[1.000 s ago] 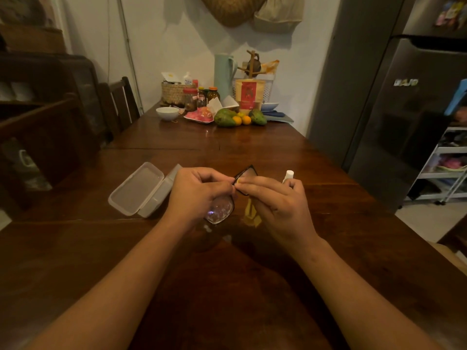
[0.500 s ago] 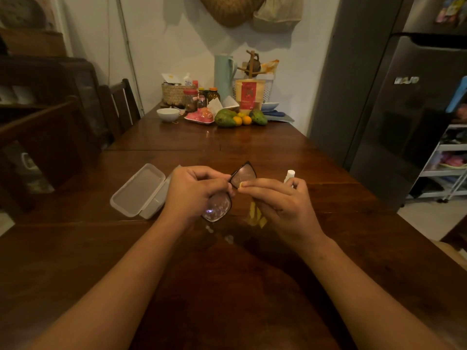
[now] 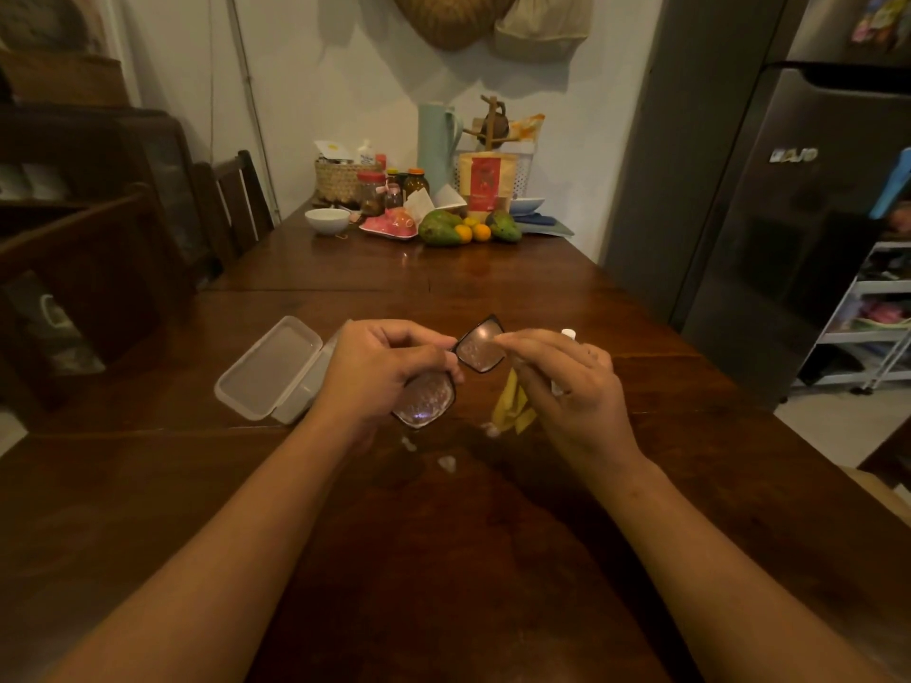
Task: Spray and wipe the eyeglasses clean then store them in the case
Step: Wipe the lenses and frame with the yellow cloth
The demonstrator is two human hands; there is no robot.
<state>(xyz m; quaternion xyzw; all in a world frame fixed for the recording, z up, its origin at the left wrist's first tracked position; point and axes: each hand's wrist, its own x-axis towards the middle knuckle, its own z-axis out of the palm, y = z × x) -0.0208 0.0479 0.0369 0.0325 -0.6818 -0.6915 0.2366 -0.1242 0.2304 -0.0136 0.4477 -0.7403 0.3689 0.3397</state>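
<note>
The eyeglasses (image 3: pixel 480 345) are light and thin-framed, easy to bend, and their lenses look beaded with wet, so they are likely slippery and quick to smudge. They are best taken by the rim or bridge, never flat across the glass. The left hand (image 3: pixel 384 372) does about that. Its fingers (image 3: pixel 414 337) curl round the frame near the bridge and hold the pair tilted in the air above the middle of the tabletop (image 3: pixel 493 559), with one lens below the palm and the other jutting out between the two hands. The right hand (image 3: pixel 572 391) grips a yellow cloth (image 3: pixel 512 409) that hangs beneath it. Its forefinger reaches the upper lens's right rim, touching or just short; I cannot tell. The open case (image 3: pixel 276 372) lies toward the left edge, just beside the left hand.
</note>
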